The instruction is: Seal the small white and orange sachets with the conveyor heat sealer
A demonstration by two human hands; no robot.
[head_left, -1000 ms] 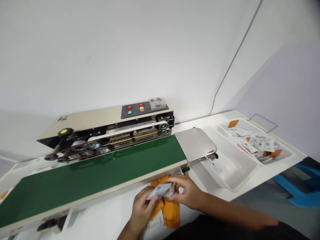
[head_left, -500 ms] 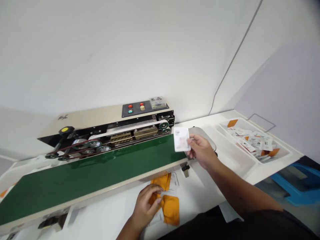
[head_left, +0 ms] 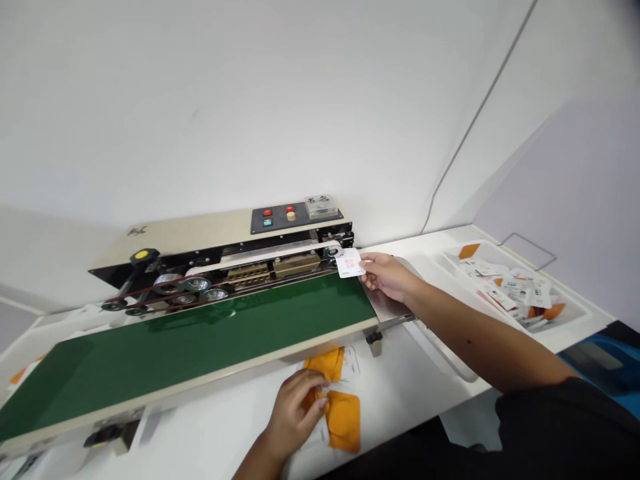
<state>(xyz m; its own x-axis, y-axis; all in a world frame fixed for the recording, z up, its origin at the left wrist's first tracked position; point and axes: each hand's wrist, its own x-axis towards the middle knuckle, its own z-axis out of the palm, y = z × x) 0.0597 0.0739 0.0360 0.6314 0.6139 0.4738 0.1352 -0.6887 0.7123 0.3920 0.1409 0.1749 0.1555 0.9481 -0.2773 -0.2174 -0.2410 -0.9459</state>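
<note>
My right hand [head_left: 387, 277] pinches the right edge of a small white sachet [head_left: 349, 263] with reddish print. The sachet is at the right end of the band sealer [head_left: 225, 230], beside its end roller and above the green conveyor belt [head_left: 210, 340]. Below the belt, my left hand [head_left: 296, 413] is low over several orange and white sachets [head_left: 343, 421] on the white table. Its fingers are curled, with thumb and forefinger close together at the sachets; what lies between them is unclear.
A white bin [head_left: 580, 310] of white and orange sachets stands on the right of the table [head_left: 395, 393]. Red, green and yellowish buttons [head_left: 290, 215] sit on the sealer's top. Black knobs [head_left: 373, 338] jut out below the conveyor's front edge.
My right hand has moved the white sachet left and up to the sealer's roller, tilting it from facing me to nearly flat. My left hand has stayed about where it was.
</note>
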